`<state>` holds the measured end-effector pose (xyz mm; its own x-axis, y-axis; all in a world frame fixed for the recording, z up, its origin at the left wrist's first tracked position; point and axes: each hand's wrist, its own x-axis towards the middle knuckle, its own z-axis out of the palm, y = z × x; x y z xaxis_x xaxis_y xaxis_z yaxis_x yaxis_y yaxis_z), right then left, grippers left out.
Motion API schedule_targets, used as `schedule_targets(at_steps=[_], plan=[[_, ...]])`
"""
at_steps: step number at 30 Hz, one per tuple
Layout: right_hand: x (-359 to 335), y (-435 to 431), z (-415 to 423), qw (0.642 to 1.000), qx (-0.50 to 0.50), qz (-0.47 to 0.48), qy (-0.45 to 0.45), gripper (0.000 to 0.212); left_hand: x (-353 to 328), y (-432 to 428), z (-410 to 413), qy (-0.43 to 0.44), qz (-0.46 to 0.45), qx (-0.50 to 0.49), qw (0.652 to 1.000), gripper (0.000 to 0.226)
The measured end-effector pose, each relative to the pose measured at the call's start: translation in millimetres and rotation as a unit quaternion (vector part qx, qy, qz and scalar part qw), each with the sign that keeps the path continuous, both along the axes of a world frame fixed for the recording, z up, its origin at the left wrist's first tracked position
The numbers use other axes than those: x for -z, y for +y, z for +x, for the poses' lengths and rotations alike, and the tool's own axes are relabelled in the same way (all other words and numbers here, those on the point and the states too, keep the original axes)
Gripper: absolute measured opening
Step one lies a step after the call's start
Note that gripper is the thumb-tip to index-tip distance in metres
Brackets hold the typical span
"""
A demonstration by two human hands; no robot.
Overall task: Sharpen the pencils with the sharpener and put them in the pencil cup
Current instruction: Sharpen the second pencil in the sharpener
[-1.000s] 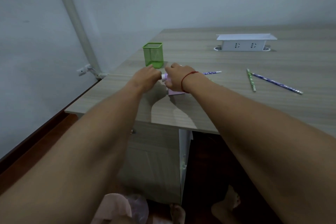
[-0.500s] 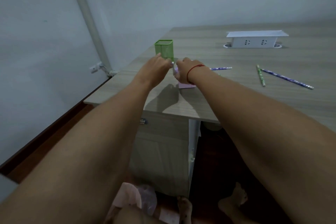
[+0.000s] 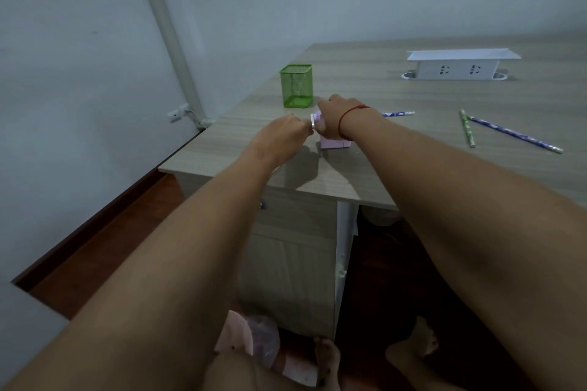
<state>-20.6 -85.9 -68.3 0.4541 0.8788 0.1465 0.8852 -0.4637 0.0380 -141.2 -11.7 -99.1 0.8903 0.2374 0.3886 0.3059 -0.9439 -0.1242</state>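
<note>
Left hand (image 3: 284,133): centre of the frame, fingers curled together at the silver-and-white end of the sharpener; what they pinch there is too small to tell.
Right hand (image 3: 336,119): just right of the left hand, fingers closed down over the top of the sharpener; a red string circles the wrist.
Sharpener (image 3: 333,143): a pale pink box standing on the surface near its front left corner, mostly covered by the right hand.
Pencil cup (image 3: 296,85): green mesh, square, upright, just behind the hands toward the upper centre; no pencil shows above its rim.
Purple pencil by the wrist (image 3: 398,113): lies flat, sticking out to the right from behind the right wrist.
Green pencil (image 3: 467,127): lies flat at the right of the frame, well apart from the hands.
Long purple pencil (image 3: 514,134): lies flat just right of the green one, their far ends close together.
Socket box (image 3: 457,66): white, with an open lid, at the upper right.
Surface (image 3: 397,168): light wood grain; a cabinet sits under it.
</note>
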Motion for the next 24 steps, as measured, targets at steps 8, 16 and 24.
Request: schedule_targets(at_steps=[8, 16, 24], plan=[[2, -4, 2, 1.000, -0.031, -0.003, 0.003, 0.048, 22, -1, 9, 0.069, -0.018, -0.050, 0.996, 0.023], [7, -6, 5, 0.998, -0.055, 0.018, -0.009, 0.048, 6, 27, 36, 0.124, -0.043, -0.081, 0.988, 0.027], [9, -1, 6, 0.999, -0.034, 0.004, -0.016, 0.051, -20, 47, 43, 0.011, 0.079, -0.016, 0.997, 0.033]])
